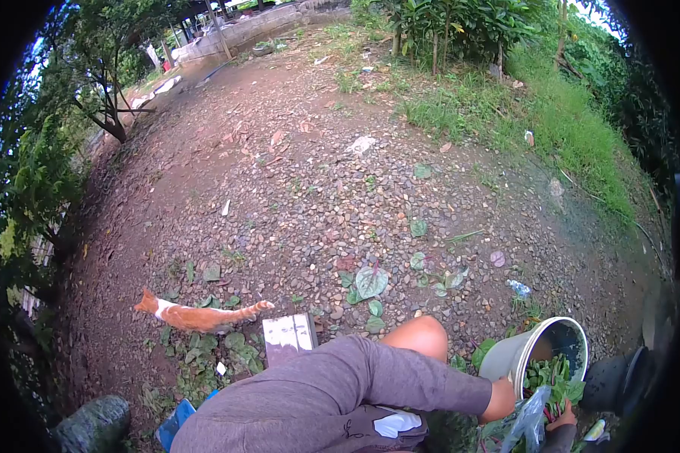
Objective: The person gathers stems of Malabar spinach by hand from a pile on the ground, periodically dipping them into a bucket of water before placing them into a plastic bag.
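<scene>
At the lower right, my left hand (499, 400) is at the bucket's rim, closed at the edge of a clear plastic bag (535, 417). Its fingertips are partly hidden. My right hand (561, 417) grips the reddish stems of leafy greens (557, 381), right beside the bag. More of these greens fill the mouth of a grey-white bucket (501, 358), which lies tilted on its side. Both arms wear grey sleeves, and the left one (423, 381) crosses the lower middle of the view.
A bare knee (419, 336) shows beyond my left arm. An orange-and-white cat (196, 317) stands at the left near a pale box (289, 336). Loose leaves (372, 282) lie on the pebbly ground (317, 204). A dark container (616, 381) stands right of the bucket.
</scene>
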Action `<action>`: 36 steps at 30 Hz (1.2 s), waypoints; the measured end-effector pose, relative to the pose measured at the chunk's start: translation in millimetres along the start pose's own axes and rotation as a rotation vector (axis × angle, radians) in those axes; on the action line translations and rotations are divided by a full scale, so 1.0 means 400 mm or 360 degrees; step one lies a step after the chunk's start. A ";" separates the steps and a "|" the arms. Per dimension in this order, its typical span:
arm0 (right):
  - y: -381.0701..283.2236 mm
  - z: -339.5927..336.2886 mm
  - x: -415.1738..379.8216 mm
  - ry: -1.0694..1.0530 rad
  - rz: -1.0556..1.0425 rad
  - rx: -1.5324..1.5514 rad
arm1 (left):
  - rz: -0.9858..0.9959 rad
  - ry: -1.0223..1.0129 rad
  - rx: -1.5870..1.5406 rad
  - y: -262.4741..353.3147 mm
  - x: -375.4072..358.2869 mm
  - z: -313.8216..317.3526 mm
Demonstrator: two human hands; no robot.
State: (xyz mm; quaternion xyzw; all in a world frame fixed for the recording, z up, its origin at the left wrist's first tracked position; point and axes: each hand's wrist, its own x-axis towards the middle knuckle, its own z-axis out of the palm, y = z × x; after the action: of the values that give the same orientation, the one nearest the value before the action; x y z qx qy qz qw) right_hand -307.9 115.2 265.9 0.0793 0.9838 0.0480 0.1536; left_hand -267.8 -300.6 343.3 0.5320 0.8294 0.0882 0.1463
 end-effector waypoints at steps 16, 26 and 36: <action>-0.018 0.009 -0.027 0.0121 -0.0079 0.0283 | -0.0028 0.0112 0.0013 0.007 -0.004 0.012; -0.086 -0.002 -0.175 0.0607 0.0395 0.0687 | 0.0829 0.0997 -0.1609 0.058 -0.124 -0.364; 0.062 -0.120 -0.429 0.1517 0.0407 0.1155 | 0.1587 0.0894 -0.1290 0.421 -0.152 -0.417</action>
State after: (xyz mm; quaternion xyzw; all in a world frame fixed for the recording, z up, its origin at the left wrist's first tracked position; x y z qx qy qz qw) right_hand -158.0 107.0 364.9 0.2137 0.8805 -0.2418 -0.3471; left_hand -155.9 -283.8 560.1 0.7095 0.3946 0.5812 0.0553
